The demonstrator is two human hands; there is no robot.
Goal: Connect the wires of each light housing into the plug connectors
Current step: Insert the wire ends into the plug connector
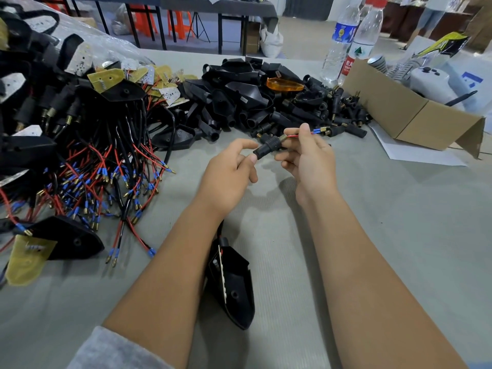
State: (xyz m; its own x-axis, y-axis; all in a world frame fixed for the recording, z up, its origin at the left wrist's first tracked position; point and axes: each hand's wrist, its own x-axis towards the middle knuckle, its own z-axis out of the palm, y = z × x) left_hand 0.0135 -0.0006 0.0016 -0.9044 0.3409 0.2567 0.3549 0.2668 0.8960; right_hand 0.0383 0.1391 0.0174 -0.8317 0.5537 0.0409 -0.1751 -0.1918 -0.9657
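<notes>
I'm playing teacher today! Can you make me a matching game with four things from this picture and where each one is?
Things:
1. plug connector
2. orange lens
3. water bottles
4. light housing

Places:
A. standing behind the cardboard box
B. lying on the table between the forearms
C. held in both hands
D. on top of the black parts pile

Pairs: 1-C, 2-D, 3-A, 4-B

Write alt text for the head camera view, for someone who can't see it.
Two bare hands hold a black plug connector above a grey table; the right hand pinches a red wire emerging from it, the left hand pinches its other end. Piles of wired light housings lie left.
</notes>
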